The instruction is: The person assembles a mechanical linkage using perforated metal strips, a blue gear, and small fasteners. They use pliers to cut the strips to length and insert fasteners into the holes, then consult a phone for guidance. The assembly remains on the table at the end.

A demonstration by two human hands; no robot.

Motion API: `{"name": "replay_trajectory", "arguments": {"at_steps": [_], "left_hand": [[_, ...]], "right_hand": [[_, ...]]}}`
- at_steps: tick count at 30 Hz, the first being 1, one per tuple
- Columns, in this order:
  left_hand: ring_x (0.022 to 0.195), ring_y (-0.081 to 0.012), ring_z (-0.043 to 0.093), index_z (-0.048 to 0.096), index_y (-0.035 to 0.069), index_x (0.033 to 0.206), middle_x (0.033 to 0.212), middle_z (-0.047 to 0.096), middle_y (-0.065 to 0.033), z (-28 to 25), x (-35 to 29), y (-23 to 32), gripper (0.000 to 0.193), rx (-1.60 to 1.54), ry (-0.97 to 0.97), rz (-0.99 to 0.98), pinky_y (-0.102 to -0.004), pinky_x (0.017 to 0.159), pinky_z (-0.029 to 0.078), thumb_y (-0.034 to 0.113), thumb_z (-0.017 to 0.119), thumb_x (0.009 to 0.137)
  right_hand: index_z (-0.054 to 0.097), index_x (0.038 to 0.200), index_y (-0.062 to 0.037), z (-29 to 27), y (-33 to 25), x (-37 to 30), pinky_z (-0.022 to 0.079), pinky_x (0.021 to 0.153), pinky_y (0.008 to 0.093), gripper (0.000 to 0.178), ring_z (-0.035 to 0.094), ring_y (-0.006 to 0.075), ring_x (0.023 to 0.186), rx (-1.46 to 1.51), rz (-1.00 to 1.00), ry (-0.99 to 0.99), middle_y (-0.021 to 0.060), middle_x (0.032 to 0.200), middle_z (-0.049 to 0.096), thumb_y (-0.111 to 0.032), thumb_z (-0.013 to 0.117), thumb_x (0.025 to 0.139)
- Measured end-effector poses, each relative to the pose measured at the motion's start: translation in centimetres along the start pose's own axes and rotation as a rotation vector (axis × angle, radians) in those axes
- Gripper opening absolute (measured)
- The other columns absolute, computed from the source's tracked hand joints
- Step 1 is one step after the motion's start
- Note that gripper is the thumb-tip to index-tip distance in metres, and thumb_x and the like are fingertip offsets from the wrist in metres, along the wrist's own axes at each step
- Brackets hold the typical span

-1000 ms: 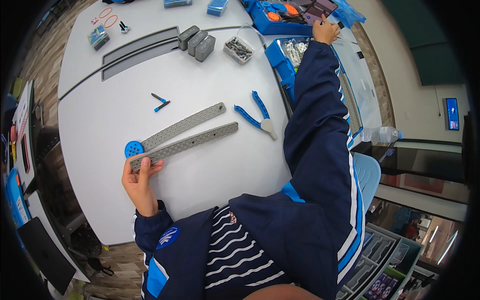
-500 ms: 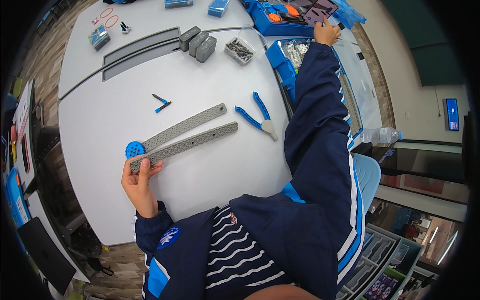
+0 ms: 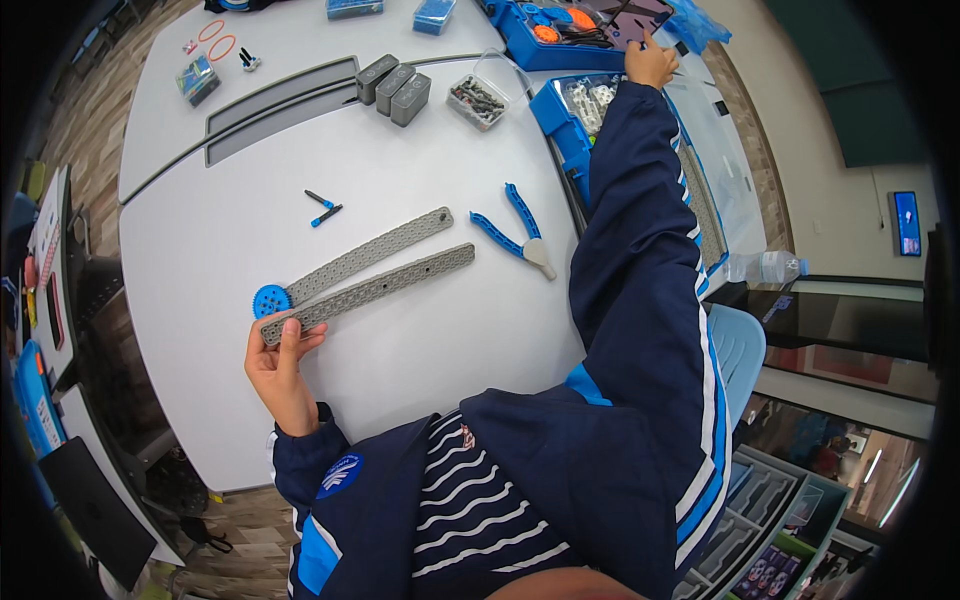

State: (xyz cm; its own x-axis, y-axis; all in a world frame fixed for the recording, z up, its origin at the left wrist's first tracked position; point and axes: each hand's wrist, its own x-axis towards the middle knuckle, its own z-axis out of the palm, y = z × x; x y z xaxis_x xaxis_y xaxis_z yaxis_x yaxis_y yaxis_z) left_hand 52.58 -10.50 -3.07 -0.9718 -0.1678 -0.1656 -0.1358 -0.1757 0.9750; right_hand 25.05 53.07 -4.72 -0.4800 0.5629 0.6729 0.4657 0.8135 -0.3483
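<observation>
My left hand point(image 3: 280, 375) pinches the near end of a long grey perforated beam point(image 3: 385, 287) between thumb and fingers. Behind it, a second grey beam point(image 3: 375, 246) slants across the table, with a blue gear point(image 3: 271, 301) at its left end. At the far right, my right arm is stretched out. My right hand point(image 3: 651, 62) has its fingers closed on the edge of a dark, flat, tablet-like device point(image 3: 642, 18) above a blue bin point(image 3: 530, 45). Blue-handled pliers point(image 3: 528, 240) lie to the right of the beams, and small black-and-blue pins point(image 3: 323, 208) lie beyond them.
Three grey blocks point(image 3: 395, 92) and a clear box of small parts point(image 3: 478, 103) stand at the back. A blue case point(image 3: 565, 130) with white parts sits under my right forearm's path. A bottle point(image 3: 780, 267) lies at the right; a small parts box point(image 3: 198, 80) stands far left.
My right hand and the flat device have shifted very slightly, while its grip looks the same. The left hand and the beams stay in place.
</observation>
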Motion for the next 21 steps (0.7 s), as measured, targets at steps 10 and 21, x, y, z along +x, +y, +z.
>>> {"name": "replay_trajectory", "arguments": {"at_steps": [10, 21], "left_hand": [[0.075, -0.0241, 0.073, 0.061, -0.002, 0.107, 0.09, 0.067, -0.0088, 0.08, -0.02, 0.06, 0.015, 0.011, 0.008, -0.008, -0.0304, 0.07, 0.06, 0.009, 0.063, 0.097], [0.078, -0.0222, 0.073, 0.062, 0.0, 0.108, 0.093, 0.067, -0.0071, 0.04, -0.07, -0.05, 0.017, 0.005, -0.015, -0.015, -0.0295, 0.072, 0.059, 0.012, 0.064, 0.097]], "right_hand": [[0.069, 0.129, -0.0326, 0.39, 0.56, 0.26, 0.036, 0.105, 0.0515, 0.046, 0.045, 0.0383, 0.121, 0.002, 0.006, -0.042, 0.017, 0.128, 0.053, -0.038, 0.058, 0.084], [0.069, 0.127, -0.0358, 0.79, 0.59, 0.44, 0.038, 0.105, 0.051, 0.045, 0.047, 0.0385, 0.119, -0.034, 0.005, -0.037, 0.0166, 0.126, 0.055, -0.038, 0.058, 0.083]]}}
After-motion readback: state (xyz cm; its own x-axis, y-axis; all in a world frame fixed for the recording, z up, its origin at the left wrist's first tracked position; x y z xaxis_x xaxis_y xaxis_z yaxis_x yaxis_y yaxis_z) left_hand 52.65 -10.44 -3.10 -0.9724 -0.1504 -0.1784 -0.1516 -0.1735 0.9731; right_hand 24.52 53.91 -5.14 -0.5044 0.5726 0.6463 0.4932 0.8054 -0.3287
